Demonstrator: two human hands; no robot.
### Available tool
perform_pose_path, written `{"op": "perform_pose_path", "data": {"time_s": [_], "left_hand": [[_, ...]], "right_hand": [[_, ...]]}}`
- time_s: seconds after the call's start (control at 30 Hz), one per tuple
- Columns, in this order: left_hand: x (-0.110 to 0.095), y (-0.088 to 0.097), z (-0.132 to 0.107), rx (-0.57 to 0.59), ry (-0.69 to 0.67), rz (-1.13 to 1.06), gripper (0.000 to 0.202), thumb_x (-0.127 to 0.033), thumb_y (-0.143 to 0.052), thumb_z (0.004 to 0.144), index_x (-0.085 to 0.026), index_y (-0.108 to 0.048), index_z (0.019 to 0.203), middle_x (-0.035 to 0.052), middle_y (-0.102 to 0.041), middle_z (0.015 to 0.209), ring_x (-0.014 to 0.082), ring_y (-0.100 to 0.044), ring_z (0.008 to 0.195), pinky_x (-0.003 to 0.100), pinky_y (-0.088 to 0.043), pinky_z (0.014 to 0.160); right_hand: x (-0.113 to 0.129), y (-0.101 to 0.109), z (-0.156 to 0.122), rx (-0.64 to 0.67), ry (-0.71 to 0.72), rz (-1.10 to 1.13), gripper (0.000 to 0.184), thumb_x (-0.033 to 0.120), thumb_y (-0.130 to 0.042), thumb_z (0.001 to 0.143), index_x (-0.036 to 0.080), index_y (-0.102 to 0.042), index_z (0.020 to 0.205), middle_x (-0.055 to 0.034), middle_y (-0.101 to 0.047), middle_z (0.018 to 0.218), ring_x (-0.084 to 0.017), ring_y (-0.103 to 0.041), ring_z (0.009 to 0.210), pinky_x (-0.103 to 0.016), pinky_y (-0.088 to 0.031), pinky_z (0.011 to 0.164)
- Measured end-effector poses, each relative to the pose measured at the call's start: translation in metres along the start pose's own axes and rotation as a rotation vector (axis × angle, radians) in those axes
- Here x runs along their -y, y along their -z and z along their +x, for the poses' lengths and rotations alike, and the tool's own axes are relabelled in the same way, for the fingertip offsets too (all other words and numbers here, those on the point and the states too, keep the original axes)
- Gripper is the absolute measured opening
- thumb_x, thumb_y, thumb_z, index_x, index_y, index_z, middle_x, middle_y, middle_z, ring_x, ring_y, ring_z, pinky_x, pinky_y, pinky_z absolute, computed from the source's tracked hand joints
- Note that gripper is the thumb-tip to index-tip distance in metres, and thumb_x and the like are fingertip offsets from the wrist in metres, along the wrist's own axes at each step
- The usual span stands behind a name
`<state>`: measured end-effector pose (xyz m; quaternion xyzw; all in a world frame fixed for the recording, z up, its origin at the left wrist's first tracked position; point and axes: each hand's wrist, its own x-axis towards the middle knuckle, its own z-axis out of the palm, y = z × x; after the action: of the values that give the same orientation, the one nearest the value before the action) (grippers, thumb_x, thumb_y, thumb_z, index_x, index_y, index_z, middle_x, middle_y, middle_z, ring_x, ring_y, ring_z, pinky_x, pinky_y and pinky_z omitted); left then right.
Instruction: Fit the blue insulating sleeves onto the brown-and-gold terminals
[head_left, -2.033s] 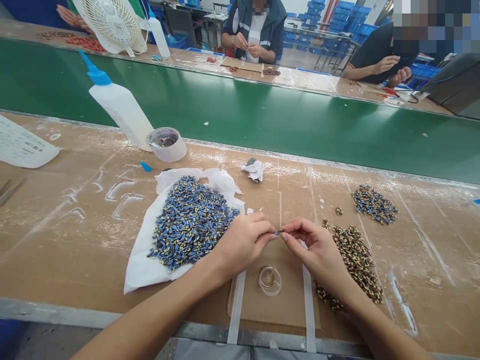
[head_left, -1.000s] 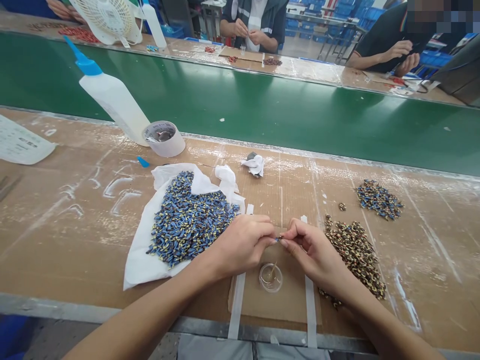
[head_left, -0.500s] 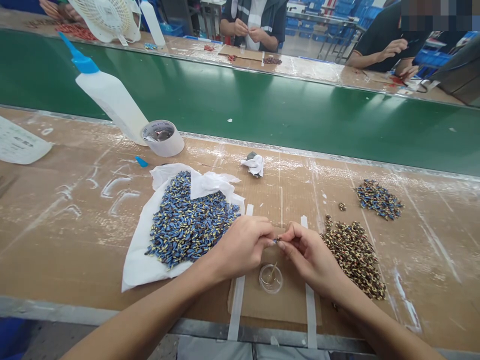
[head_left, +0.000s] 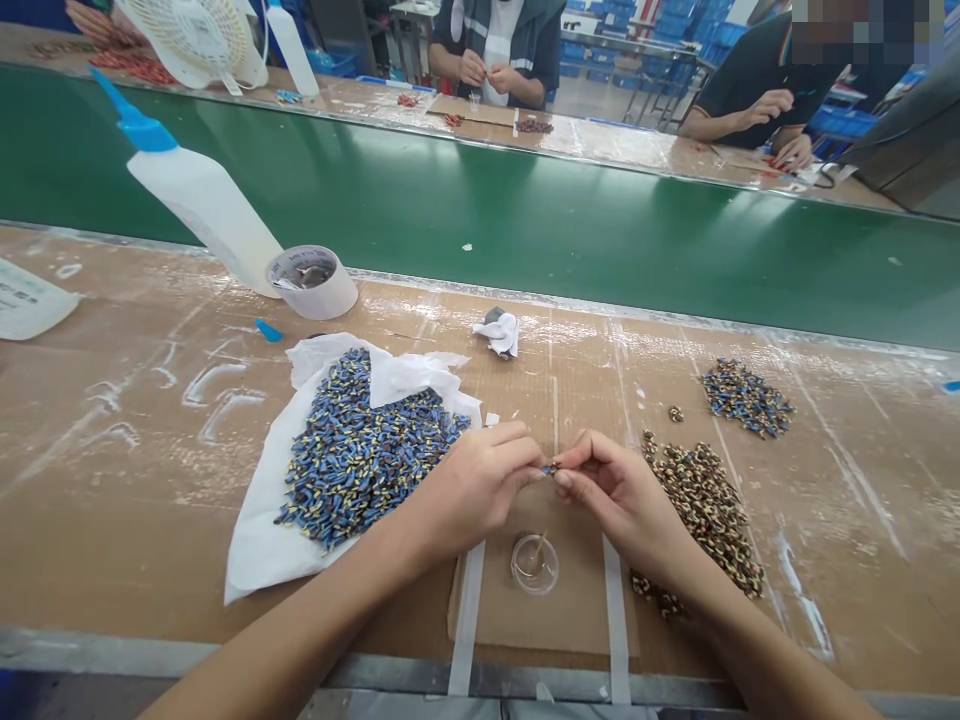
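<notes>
My left hand (head_left: pixel 480 485) and my right hand (head_left: pixel 619 490) meet above a taped-down cardboard piece (head_left: pixel 555 625). Between their fingertips sits a tiny blue and dark piece (head_left: pixel 550 469), pinched from both sides; its exact kind is too small to make out. Left of my hands, a heap of small blue, yellow and black pieces (head_left: pixel 352 460) lies on a white sheet (head_left: pixel 259 540). A pile of small brown and cream pieces (head_left: pixel 709 520) is by my right forearm. Below my fingers stands a small clear cup (head_left: pixel 535 564) with a thin stick in it.
A white bottle with a blue nozzle (head_left: pixel 206 210) leans by a tape roll (head_left: pixel 319 290). Crumpled paper (head_left: pixel 501 332) and a mixed blue-brown pile (head_left: pixel 746 398) lie farther back. Beyond the green belt (head_left: pixel 480 200), co-workers' hands (head_left: pixel 487 75) handle small items.
The view has shifted slightly, moving most of the scene a little left. My hands stay together at the tiny piece, with only slight finger movement.
</notes>
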<state>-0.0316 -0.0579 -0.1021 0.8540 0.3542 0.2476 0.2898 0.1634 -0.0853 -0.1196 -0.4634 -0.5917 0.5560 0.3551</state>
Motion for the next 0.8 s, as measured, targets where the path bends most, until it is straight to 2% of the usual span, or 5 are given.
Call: {"op": "perform_pose_path", "data": {"time_s": [0.1, 0.2, 0.37, 0.57, 0.8], "left_hand": [[-0.001, 0.0029, 0.0014, -0.021, 0.02, -0.041, 0.014, -0.014, -0.05, 0.091, -0.014, -0.061, 0.083, 0.0023, -0.058, 0.078, 0.0131, -0.052, 0.072, 0.023, -0.038, 0.064], [-0.0033, 0.0048, 0.0026, -0.004, 0.073, -0.106, 0.013, -0.016, -0.052, 0.092, -0.015, -0.062, 0.084, 0.0013, -0.06, 0.079, 0.0123, -0.054, 0.073, 0.023, -0.038, 0.067], [-0.0037, 0.0035, 0.0032, 0.011, 0.11, -0.123, 0.017, -0.017, -0.05, 0.093, -0.015, -0.065, 0.086, 0.0016, -0.062, 0.078, 0.0132, -0.055, 0.073, 0.024, -0.039, 0.067], [-0.0015, -0.0028, 0.0023, -0.055, 0.108, -0.178, 0.02, -0.018, -0.05, 0.093, -0.015, -0.068, 0.085, 0.0023, -0.065, 0.076, 0.013, -0.057, 0.069, 0.024, -0.041, 0.067], [-0.0039, -0.0039, 0.0013, -0.066, 0.131, -0.164, 0.02, -0.018, -0.05, 0.093, -0.014, -0.068, 0.084, 0.0027, -0.065, 0.077, 0.0134, -0.057, 0.071, 0.026, -0.041, 0.067]], "right_hand": [[0.0016, 0.0036, 0.0033, -0.021, -0.06, 0.117, 0.014, 0.032, -0.063, 0.087, 0.018, -0.061, 0.092, -0.0019, -0.064, 0.078, -0.014, -0.061, 0.071, -0.028, -0.051, 0.068], [0.0012, 0.0044, 0.0043, -0.051, -0.083, 0.163, 0.017, 0.034, -0.066, 0.085, 0.018, -0.065, 0.089, -0.0023, -0.066, 0.078, -0.013, -0.061, 0.069, -0.028, -0.052, 0.068], [0.0004, 0.0025, 0.0034, -0.089, -0.038, 0.138, 0.019, 0.036, -0.067, 0.083, 0.018, -0.067, 0.089, -0.0026, -0.068, 0.077, -0.013, -0.062, 0.069, -0.029, -0.054, 0.067], [0.0018, 0.0052, 0.0022, -0.109, -0.056, 0.113, 0.022, 0.037, -0.068, 0.083, 0.018, -0.068, 0.095, -0.0034, -0.069, 0.077, -0.015, -0.064, 0.07, -0.03, -0.054, 0.068], [0.0033, 0.0054, 0.001, -0.113, -0.07, 0.174, 0.013, 0.032, -0.067, 0.084, 0.02, -0.068, 0.085, -0.0003, -0.066, 0.071, -0.013, -0.061, 0.067, -0.025, -0.051, 0.066]]}}
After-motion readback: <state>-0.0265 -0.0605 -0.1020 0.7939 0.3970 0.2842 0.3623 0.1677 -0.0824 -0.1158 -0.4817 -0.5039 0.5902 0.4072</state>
